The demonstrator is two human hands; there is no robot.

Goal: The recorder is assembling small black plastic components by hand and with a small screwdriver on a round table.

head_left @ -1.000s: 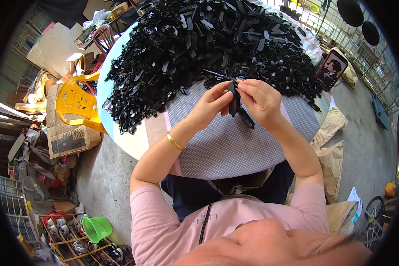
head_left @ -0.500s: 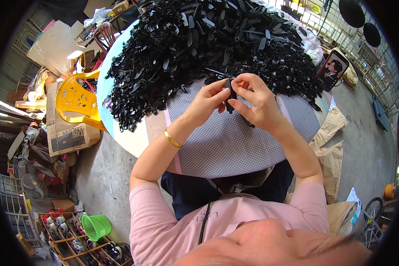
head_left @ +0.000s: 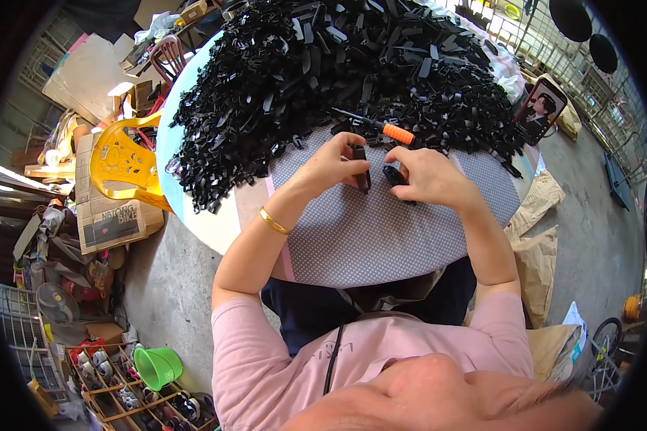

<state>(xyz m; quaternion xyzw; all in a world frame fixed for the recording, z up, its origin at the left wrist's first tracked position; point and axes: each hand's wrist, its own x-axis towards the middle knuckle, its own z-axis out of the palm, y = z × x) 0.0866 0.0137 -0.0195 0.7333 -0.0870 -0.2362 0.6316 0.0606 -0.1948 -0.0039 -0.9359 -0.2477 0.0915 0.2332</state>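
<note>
A long black plastic piece is standing over the near-middle of the table, and the left hand is grasping it between thumb and fingers. Just to its right, the bent thumb and fingers of the right hand are surrounding a second black piece; whether they are gripping or only touching it, I cannot tell. Both hands are hovering over a dotted grey cloth. Just beyond them, an orange-handled screwdriver is lying with its shaft pointing far left. A broad heap of black plastic parts is covering the far side. A smartphone is leaning at the right edge, and a yellow plastic chair is standing left.
</note>
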